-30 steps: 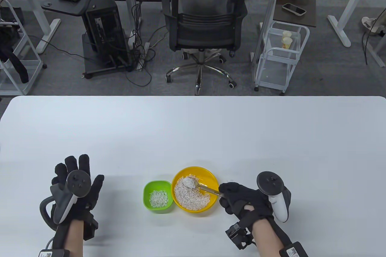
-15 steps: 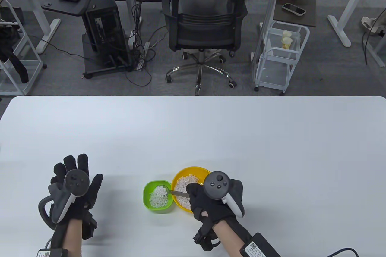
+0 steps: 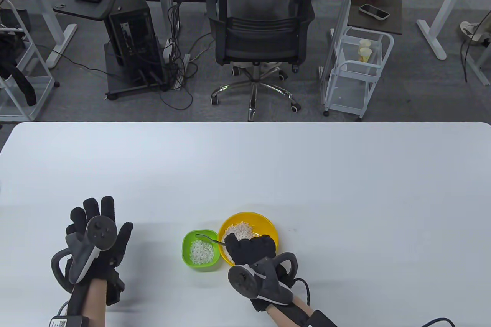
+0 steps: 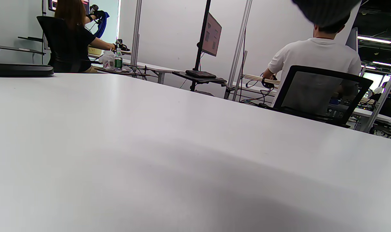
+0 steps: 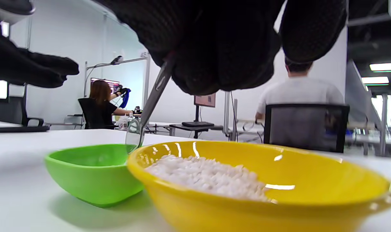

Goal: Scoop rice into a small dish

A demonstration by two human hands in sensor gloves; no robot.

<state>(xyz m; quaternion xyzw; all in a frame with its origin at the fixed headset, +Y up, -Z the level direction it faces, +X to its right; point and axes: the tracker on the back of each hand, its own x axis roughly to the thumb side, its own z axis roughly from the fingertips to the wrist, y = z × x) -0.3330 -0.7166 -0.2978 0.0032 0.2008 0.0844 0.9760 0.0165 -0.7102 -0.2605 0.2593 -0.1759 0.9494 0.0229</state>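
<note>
A small green dish [image 3: 200, 249] holds a pile of rice [image 3: 201, 252]. It touches a yellow bowl [image 3: 264, 223] of rice [image 3: 241, 230] on its right. My right hand [image 3: 250, 249] is over the yellow bowl's near side and grips a metal spoon [image 3: 209, 239]. The spoon is turned on its edge over the green dish, with no rice seen in it. In the right wrist view the spoon [image 5: 140, 129] hangs above the green dish [image 5: 89, 175], beside the yellow bowl [image 5: 266, 196]. My left hand [image 3: 96, 240] rests flat on the table, fingers spread, holding nothing.
The white table [image 3: 245, 166] stretches far behind the bowls. An office chair [image 3: 264, 32] with a seated person, a computer stand [image 3: 126, 35] and a white cart [image 3: 356, 70] stand beyond its far edge.
My right hand carried a full spoon from the yellow bowl to the green dish, then rolled over and tipped the rice out. The dish's rice pile has grown. My left hand stayed put.
</note>
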